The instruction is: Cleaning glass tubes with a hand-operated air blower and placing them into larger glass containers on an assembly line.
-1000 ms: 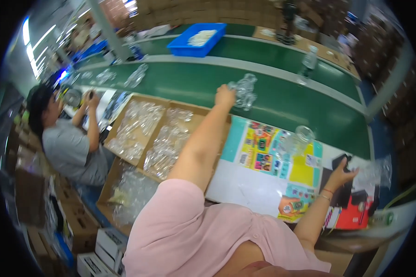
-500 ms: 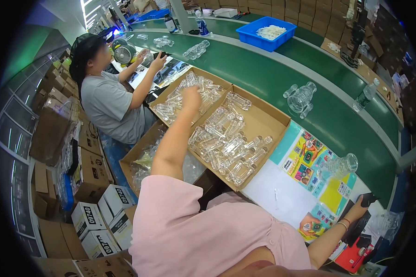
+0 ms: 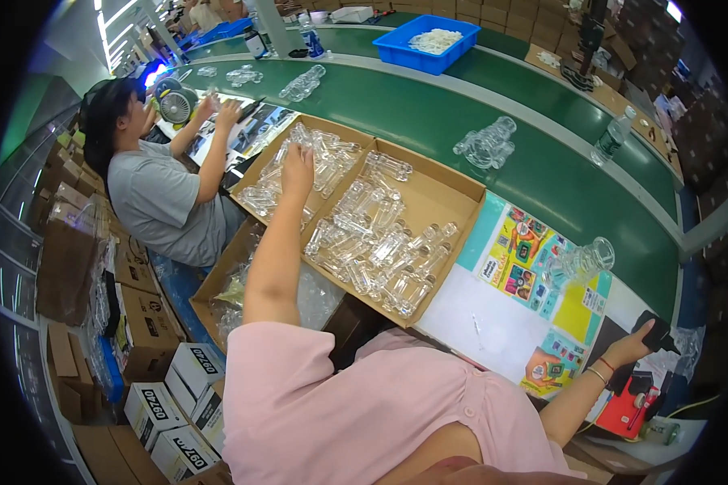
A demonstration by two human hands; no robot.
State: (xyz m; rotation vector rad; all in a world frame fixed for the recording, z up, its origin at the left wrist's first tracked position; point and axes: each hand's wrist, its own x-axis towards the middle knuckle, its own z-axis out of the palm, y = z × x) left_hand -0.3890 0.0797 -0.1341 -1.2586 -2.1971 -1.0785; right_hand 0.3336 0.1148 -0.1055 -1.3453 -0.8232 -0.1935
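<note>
My left hand (image 3: 298,166) is over the left cardboard box (image 3: 362,153), its fingers drawn together at the tips. Clear plastic parts (image 3: 332,153) lie beneath it; whether one is between the fingers is too small to make out. Beside that box, a second cardboard box (image 3: 471,212) holds more clear, tube-like plastic parts (image 3: 380,242). Far to the right, my right hand (image 3: 628,347) is closed round a black handheld object (image 3: 660,331) whose kind I cannot tell. A clear plastic assembly (image 3: 578,263) rests on the colourful printed sheet (image 3: 534,250) between my hands.
A green conveyor belt (image 3: 412,113) carries clear assemblies (image 3: 485,144). Behind it sit a blue bin (image 3: 396,55) of white parts and a bottle (image 3: 613,136). A co-worker (image 3: 154,178) sits at left beside a fan (image 3: 175,101). A red item (image 3: 623,411) lies near my right wrist.
The view has shifted, so the scene sits further left. My left hand stays over the left box, its fingertips now pointing up. A clear assembly on the belt has moved or turned slightly.
</note>
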